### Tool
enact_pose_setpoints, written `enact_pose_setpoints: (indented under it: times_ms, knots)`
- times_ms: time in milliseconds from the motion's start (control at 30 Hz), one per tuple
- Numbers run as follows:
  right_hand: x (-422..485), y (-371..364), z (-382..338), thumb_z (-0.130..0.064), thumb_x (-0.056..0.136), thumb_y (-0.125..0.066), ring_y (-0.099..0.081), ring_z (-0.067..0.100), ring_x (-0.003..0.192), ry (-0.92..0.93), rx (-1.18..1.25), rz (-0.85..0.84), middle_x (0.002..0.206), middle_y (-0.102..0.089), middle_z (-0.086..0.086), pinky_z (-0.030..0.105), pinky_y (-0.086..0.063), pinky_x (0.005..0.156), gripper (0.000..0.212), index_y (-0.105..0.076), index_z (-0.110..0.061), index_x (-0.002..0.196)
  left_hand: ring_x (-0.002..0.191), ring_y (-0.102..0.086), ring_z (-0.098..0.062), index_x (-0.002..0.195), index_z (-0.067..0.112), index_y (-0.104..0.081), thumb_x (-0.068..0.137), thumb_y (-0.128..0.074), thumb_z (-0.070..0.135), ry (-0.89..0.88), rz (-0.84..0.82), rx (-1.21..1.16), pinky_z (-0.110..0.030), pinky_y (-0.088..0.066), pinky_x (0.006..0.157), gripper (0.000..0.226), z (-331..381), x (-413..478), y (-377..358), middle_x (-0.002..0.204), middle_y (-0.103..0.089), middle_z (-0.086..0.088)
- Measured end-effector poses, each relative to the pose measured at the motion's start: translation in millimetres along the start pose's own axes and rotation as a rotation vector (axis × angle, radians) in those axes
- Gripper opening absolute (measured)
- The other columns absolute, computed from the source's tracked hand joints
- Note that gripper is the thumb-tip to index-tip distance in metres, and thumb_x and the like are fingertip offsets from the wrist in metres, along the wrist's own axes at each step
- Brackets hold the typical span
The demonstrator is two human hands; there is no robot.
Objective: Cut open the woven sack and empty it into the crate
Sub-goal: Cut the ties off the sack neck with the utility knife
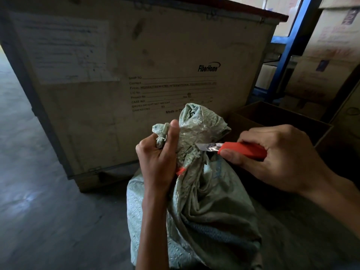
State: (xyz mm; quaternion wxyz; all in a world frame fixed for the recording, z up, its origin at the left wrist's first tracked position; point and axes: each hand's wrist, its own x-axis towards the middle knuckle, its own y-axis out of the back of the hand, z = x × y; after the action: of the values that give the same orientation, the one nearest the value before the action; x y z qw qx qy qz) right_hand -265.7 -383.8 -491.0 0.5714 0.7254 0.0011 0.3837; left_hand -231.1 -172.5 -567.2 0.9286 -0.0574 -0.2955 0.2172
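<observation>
Head view: sack (pixel 198 201) neck between hands, cutter (pixel 243 150) touching.

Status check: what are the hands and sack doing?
Left hand grips the sack by its neck. Right hand holds red knife, blade at neck. Nothing blocking the cut.

Left hand (pixel 157 154), forearm rising from 6 o'clock, grips the sack neck (pixel 190 133), thumb upright. Right hand (pixel 282 156), entering from 4 o'clock, holds the knife (pixel 245 151), blade toward 9 o'clock.
</observation>
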Motion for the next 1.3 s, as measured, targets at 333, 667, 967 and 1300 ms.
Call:
enact_pose_setpoints:
  times_ms: [333,667,967,1300]
  knots:
    - [0,5,-2,-0.08,0.087,-0.038,-0.055,0.002,0.056,0.014,0.024,-0.005,0.061,-0.061,-0.011,0.027,-0.043,0.053,0.062,-0.068,-0.029,0.069,0.05,-0.026,-0.008,0.047,0.017,-0.026,0.093,-0.069,0.042,-0.175,0.001,0.214,-0.044,-0.029,0.037,0.068,1,-4,0,0.046,-0.024,0.003]
    - [-1,11,0,-0.081,0.086,-0.038,-0.052,0.001,0.053,0.001,0.001,-0.041,0.056,-0.056,-0.013,0.021,-0.031,0.053,0.061,-0.063,-0.031,0.063,0.048,-0.024,-0.008,0.045,0.007,-0.027,0.093,-0.067,0.048,-0.306,-0.012,0.385,-0.041,-0.027,0.036,0.074,1,-5,2,0.042,-0.028,-0.017]
    - [-2,10,1,-0.081,0.084,-0.041,-0.051,0.001,0.052,-0.001,0.0,-0.032,0.056,-0.056,-0.013,0.021,-0.031,0.053,0.059,-0.063,-0.032,0.062,0.05,-0.028,-0.013,0.049,-0.005,-0.032,0.094,-0.069,0.041,-0.152,0.024,0.178,-0.044,-0.028,0.039,0.073,-7,0,5,0.045,-0.029,-0.021]
    - [0,9,0,-0.084,0.082,-0.038,-0.053,0.001,0.055,0.007,0.025,-0.033,0.059,-0.058,-0.014,0.024,-0.036,0.055,0.063,-0.067,-0.03,0.067,0.05,-0.027,-0.013,0.051,-0.008,-0.031,0.094,-0.068,0.039,-0.158,0.004,0.159,-0.044,-0.026,0.039,0.074,-5,-1,5,0.046,-0.029,-0.022]
